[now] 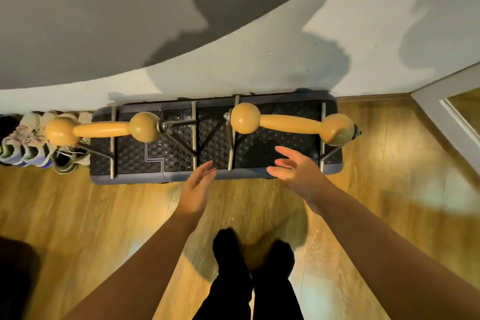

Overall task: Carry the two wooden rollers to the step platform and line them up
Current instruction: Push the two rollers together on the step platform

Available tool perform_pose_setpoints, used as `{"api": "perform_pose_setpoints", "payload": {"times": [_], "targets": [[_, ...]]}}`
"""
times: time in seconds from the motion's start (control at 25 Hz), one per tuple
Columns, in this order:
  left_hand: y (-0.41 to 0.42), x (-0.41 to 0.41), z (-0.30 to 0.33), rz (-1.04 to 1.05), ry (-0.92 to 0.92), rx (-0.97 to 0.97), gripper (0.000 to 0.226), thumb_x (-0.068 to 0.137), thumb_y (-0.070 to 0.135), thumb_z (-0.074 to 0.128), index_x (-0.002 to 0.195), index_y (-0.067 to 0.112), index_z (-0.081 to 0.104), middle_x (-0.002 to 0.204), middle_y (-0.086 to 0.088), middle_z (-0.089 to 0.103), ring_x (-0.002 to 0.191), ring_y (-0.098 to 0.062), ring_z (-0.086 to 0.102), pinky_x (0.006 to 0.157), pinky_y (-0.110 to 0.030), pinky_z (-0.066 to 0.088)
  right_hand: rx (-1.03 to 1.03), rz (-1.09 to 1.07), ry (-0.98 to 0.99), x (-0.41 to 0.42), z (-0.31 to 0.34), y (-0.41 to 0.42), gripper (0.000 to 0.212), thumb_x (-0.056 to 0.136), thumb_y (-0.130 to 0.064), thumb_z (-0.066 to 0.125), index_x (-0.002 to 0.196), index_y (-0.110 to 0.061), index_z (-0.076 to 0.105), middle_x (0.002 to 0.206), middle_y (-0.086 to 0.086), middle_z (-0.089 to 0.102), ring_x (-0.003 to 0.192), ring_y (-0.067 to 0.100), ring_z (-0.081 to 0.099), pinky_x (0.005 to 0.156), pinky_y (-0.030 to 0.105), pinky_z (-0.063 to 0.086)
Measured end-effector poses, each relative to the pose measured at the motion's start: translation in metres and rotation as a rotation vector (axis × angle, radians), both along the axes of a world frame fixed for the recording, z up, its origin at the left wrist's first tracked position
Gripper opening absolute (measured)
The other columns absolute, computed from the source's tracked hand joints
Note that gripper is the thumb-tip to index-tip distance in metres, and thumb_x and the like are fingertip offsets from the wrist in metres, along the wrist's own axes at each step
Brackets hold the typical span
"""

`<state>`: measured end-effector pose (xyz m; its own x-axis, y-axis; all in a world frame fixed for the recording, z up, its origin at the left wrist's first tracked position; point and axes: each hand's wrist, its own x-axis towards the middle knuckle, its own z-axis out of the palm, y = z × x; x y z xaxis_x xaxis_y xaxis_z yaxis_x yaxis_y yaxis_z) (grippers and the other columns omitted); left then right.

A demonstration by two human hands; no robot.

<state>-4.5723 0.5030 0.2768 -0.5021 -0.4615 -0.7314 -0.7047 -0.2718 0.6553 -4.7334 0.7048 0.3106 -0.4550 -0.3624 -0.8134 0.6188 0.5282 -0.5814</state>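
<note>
Two wooden rollers on metal stands rest on the dark, studded step platform (145, 176) against the wall. The left roller (101, 128) overhangs the platform's left end; the right roller (291, 123) reaches its right end. They lie roughly end to end, the right one slightly tilted. My left hand (196, 189) hovers at the platform's front edge near the middle, fingers apart, holding nothing. My right hand (293, 171) is open above the front right part of the platform, below the right roller, not touching it.
Several shoes (31, 145) are lined up on the floor left of the platform, under the left roller's end. A white door frame (446, 112) stands at the right. My feet in black (249, 254) stand on the wooden floor behind the hands.
</note>
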Motion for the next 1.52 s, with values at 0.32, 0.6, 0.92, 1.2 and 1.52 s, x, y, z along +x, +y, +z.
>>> {"api": "perform_pose_setpoints", "payload": {"times": [0.32,0.6,0.92,1.2,1.52], "targets": [[-0.047,0.002,0.086,-0.342,0.131,-0.267,0.039,0.101,0.037,0.059,0.140,0.037,0.056,0.133,0.011,0.065,0.125,-0.005,0.058,0.109,-0.041,0.048,-0.072,-0.208,0.139,0.007,0.085,-0.005,0.059,0.094,-0.025,0.073,0.148,-0.030,0.050,0.136,0.002,0.062,0.125,0.018,0.059,0.091,0.036,0.056],[-0.091,0.024,0.084,-0.569,0.132,-0.381,0.046,0.096,0.054,0.059,0.140,0.040,0.057,0.138,0.019,0.060,0.133,-0.007,0.050,0.113,-0.042,0.043,0.017,-0.281,0.128,0.017,0.073,-0.024,0.059,0.096,-0.027,0.070,0.150,-0.028,0.047,0.125,-0.002,0.062,0.118,0.022,0.060,0.091,0.041,0.054],[-0.178,0.036,0.106,-0.529,0.128,-0.880,0.040,0.089,0.028,0.076,0.128,0.021,0.067,0.108,0.002,0.075,0.100,-0.022,0.069,0.087,-0.045,0.058,0.389,0.697,0.983,-0.010,0.059,-0.043,0.067,0.083,-0.020,0.082,0.144,-0.018,0.054,0.134,0.011,0.066,0.122,0.041,0.058,0.094,0.052,0.051],[-0.246,0.033,0.065,-0.839,-0.084,-0.997,0.106,0.076,0.049,0.084,0.160,0.032,0.022,0.166,-0.006,0.031,0.154,-0.033,0.023,0.124,-0.058,0.017,0.547,0.770,1.055,-0.038,0.019,-0.069,0.108,0.066,-0.040,0.094,0.157,-0.024,0.037,0.155,0.024,0.042,0.142,0.049,0.038,0.108,0.067,0.038],[-0.276,-0.018,0.013,-1.130,-0.182,-1.070,0.119,0.076,0.058,0.080,0.163,0.037,0.001,0.171,-0.004,-0.018,0.156,-0.031,-0.019,0.122,-0.063,-0.005,0.669,0.903,0.908,-0.075,-0.019,-0.061,0.130,0.064,-0.060,0.088,0.163,-0.038,0.006,0.171,0.018,0.004,0.157,0.042,0.000,0.115,0.068,0.029]]}}
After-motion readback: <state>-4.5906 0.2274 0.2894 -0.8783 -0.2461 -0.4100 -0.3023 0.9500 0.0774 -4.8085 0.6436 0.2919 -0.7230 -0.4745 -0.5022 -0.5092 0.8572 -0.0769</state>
